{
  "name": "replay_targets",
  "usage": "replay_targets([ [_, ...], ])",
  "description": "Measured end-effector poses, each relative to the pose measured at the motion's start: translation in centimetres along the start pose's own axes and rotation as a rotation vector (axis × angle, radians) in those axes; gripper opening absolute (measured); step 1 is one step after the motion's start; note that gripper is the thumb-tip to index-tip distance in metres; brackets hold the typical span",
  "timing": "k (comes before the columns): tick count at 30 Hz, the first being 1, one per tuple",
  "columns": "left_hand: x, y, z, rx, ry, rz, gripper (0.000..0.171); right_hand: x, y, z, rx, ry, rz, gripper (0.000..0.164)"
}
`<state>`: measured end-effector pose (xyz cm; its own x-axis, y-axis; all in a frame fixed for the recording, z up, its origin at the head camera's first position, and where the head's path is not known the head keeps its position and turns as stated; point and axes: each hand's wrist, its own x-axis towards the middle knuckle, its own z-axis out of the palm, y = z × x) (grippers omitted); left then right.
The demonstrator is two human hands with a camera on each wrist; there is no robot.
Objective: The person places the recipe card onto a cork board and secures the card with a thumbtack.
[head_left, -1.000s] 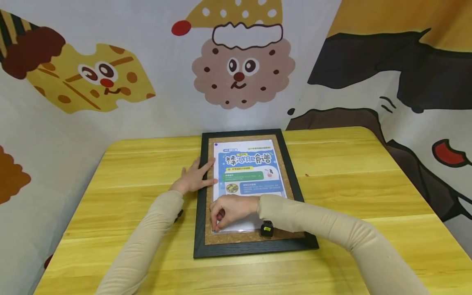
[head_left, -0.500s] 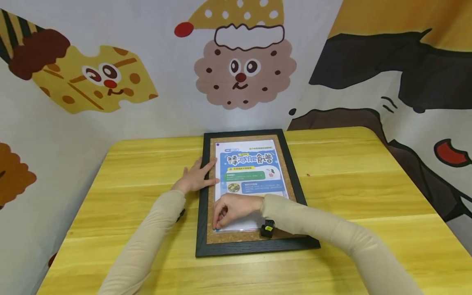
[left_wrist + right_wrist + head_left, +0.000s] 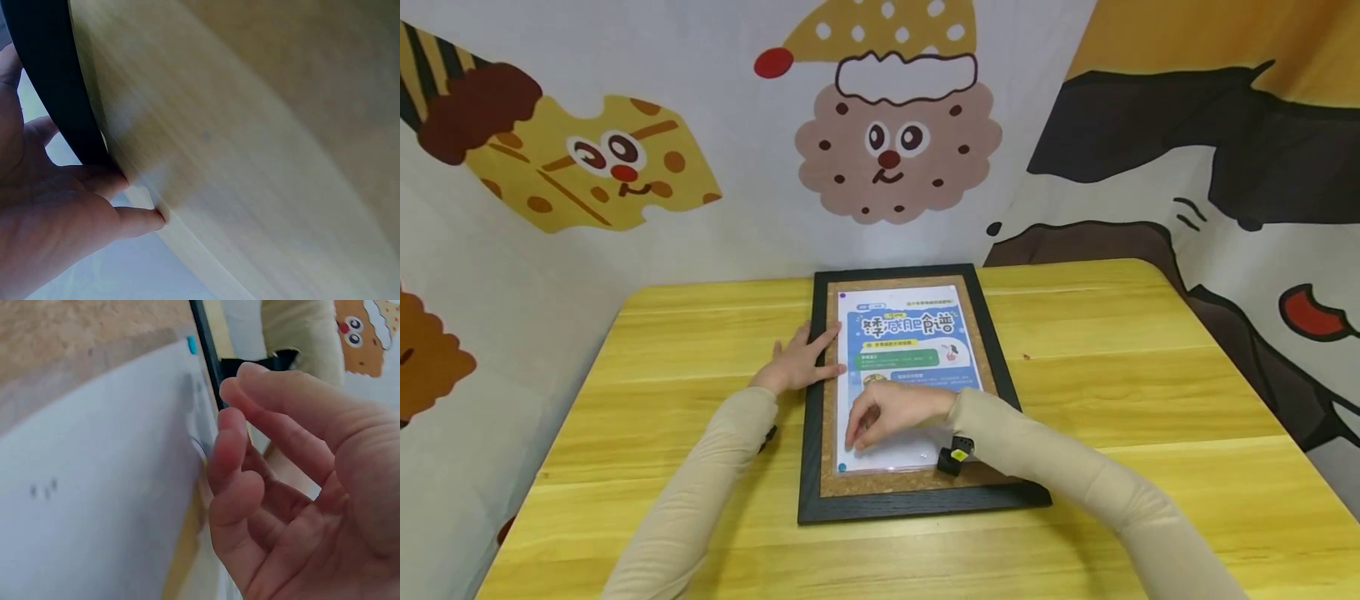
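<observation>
A printed poster (image 3: 910, 325) under a clear sleeve lies on a cork board with a black frame (image 3: 925, 502). A blue push pin (image 3: 842, 468) stands at its near left corner, and a purple pin (image 3: 842, 295) marks the far left one. My left hand (image 3: 793, 365) rests across the frame's left side, fingers spread; the left wrist view shows fingertips past the black edge. Just above the paper's lower part, my right hand (image 3: 891, 410) hovers with loosely bent fingers, apart from the blue pin. Nothing shows between its thumb and index finger in the right wrist view.
The board lies on a yellow wood-grain table (image 3: 1120, 358). Behind stands a white cloth backdrop (image 3: 737, 242) with cartoon food prints. A small black wrist camera (image 3: 952, 458) hangs under the right sleeve, close over the board's near edge.
My right hand has let go of the blue pin at the near left corner and moved up and slightly right, uncovering it. The left hand keeps its place on the frame.
</observation>
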<state>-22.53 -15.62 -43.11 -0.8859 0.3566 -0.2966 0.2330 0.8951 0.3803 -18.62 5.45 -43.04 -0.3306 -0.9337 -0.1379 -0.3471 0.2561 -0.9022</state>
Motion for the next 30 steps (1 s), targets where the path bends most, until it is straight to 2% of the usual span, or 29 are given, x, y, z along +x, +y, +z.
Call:
replay_targets([
  [4,0.0,0.0,-0.1,0.000,0.001,-0.009,0.080,-1.0,0.3,-0.6,0.058,0.043,0.011,0.012],
  [11,0.0,0.0,0.0,-0.003,0.004,-0.006,0.081,-2.6,1.1,-1.5,0.029,0.102,-0.018,0.013],
  [21,0.0,-0.1,0.3,-0.018,0.003,0.008,0.081,-5.1,1.9,-2.7,0.002,0.191,0.031,0.015],
  [30,0.0,-0.2,0.2,-0.025,0.013,0.025,0.080,-7.4,2.6,-3.6,-0.004,0.252,0.115,0.017],
])
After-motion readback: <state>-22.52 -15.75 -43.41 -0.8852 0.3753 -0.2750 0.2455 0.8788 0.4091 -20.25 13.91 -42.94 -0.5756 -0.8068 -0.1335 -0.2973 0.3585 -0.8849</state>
